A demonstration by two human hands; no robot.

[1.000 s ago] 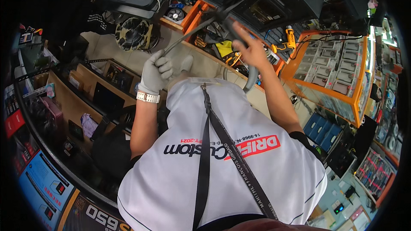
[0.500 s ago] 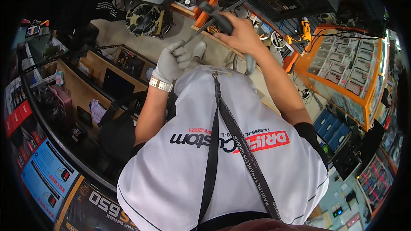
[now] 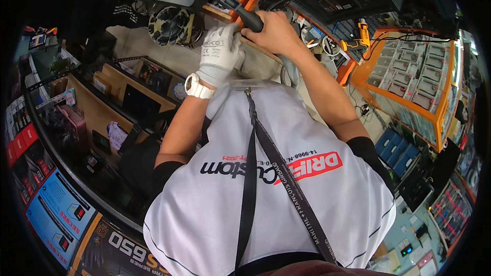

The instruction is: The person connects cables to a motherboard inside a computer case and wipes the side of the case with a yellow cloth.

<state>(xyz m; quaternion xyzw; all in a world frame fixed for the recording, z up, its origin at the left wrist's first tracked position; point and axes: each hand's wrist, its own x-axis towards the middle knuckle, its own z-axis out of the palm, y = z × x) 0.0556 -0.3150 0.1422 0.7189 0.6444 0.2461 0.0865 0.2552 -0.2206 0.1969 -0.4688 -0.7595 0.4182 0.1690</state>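
My right hand (image 3: pixel 273 33) is wrapping a closed grip around a black handle (image 3: pixel 245 14), its far end hidden. My gloved left hand (image 3: pixel 219 53) is touching it; that grip I cannot tell.

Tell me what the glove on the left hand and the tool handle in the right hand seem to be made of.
Glove on the left hand: looks like white knitted fabric, matte, with a soft ribbed cuff above the white wristwatch. Tool handle in the bare right hand: probably black rubber or plastic, dull and smooth; the blur leaves it open.
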